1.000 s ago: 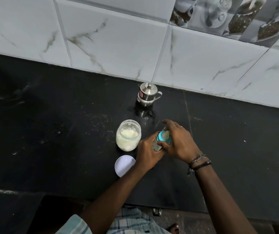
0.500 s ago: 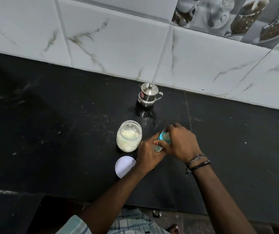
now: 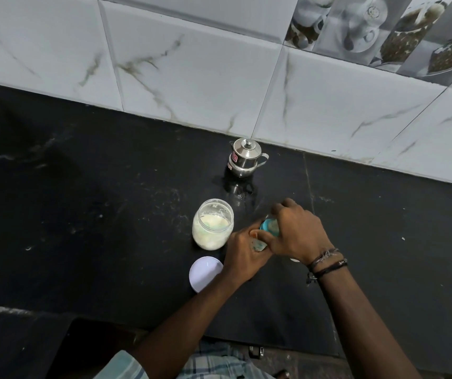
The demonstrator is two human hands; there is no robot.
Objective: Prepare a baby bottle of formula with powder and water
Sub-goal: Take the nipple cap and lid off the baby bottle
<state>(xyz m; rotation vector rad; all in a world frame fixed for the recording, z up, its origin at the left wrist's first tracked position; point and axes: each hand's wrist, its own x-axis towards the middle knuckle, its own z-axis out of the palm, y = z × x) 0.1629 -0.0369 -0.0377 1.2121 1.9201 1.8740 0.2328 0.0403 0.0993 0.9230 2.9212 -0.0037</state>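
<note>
Now the baby bottle point(image 3: 259, 243) stands on the black bench point(image 3: 110, 214) a little toward five o'clock of its middle, almost wholly covered by both hands. The left hand point(image 3: 242, 255) wraps the bottle's body from seven o'clock, its grip curled round it. The right hand point(image 3: 294, 233) is clamped over the blue collar point(image 3: 269, 227) from above.

Compared with a second ago, the right hand's fingers have rolled further over the collar and its knuckles sit higher toward twelve o'clock, while the left hand and the bottle have hardly shifted. That reads as a twisting turn on the top; whether it is being loosened or tightened I cannot tell, nor can I see what is inside the bottle.

At nine o'clock of the bottle, just beside the left hand, the powder jar point(image 3: 213, 224) stands open, and its white lid point(image 3: 205, 273) lies flat at seven o'clock, touching or nearly touching the left wrist. The steel pot point(image 3: 244, 157), lidded, stands at twelve o'clock near the tiled wall point(image 3: 192, 64), well apart from the hands.

Room is widest toward three o'clock, where the bench lies bare. The bench's near edge runs close under the forearms at six o'clock. A careless left elbow could likely nudge the lid or jar.
</note>
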